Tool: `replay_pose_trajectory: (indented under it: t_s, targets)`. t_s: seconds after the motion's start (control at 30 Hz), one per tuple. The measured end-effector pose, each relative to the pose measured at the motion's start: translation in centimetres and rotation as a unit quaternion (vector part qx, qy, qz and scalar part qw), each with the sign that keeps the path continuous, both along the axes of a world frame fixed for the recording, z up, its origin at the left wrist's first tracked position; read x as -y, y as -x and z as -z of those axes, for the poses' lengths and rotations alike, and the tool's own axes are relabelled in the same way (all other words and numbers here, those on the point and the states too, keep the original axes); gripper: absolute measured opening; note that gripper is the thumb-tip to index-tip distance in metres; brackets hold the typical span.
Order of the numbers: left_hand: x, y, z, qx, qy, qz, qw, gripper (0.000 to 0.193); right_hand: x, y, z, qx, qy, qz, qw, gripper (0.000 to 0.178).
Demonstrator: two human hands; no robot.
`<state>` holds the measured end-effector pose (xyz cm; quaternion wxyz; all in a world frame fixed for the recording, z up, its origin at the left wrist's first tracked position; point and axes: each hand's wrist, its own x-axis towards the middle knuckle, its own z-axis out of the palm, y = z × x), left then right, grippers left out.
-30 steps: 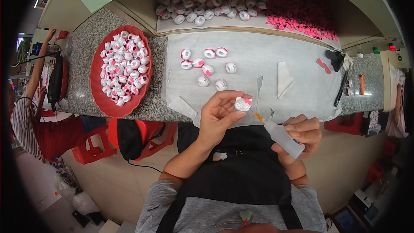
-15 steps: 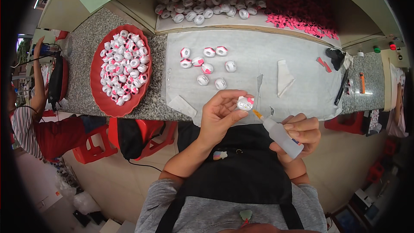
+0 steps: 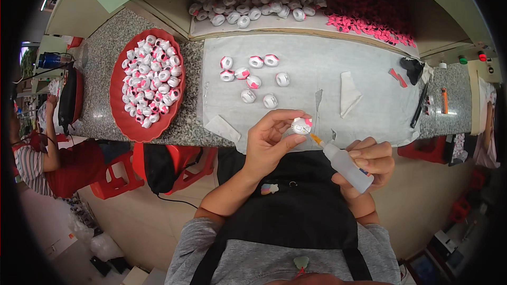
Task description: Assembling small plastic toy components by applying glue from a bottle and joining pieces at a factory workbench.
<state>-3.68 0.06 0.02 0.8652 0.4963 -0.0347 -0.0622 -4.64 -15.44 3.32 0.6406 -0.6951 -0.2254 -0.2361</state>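
Between the thumb and fingers of my left hand [image 3: 272, 140] is a small rounded white piece with pink patches [image 3: 301, 125]. My right hand [image 3: 369, 163] grips a translucent squeeze bottle [image 3: 346, 166] with a thin amber nozzle [image 3: 317, 139]. The nozzle points at the lower right side of the white piece; whether the tip touches it I cannot tell. Beyond my hands, several similar white-and-pink pieces [image 3: 254, 82] lie loosely on a pale sheet [image 3: 306, 74] covering the worktop.
A red scalloped dish [image 3: 119, 111] heaped with such pieces stands at left. White pieces [image 3: 243, 21] and small pink parts [image 3: 364, 25] fill a shelf behind. Folded white cloth [image 3: 348, 95], a black pen-like tool [image 3: 419, 106] and an orange stick [image 3: 444, 100] lie right. A co-worker [image 3: 47, 158] sits far left.
The bottle and my right hand have shifted very slightly to the right. My left hand stays nearly still with the piece. The co-worker's raised arm has come down.
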Motion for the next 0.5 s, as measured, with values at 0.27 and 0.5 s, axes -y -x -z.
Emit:
replay_pose_trajectory:
  t_s: [0.27,0.5]
  targets:
    - [-0.04,0.04,0.32,0.098,-0.118,-0.018,0.988,0.033,-0.18,0.05,0.12,-0.013,0.005,-0.009,1.0,0.041]
    - [-0.26,-0.23,0.3,0.144,-0.182,-0.033,0.972,0.033,0.09,-0.02,0.12,-0.016,0.027,0.006,1.0,0.04]
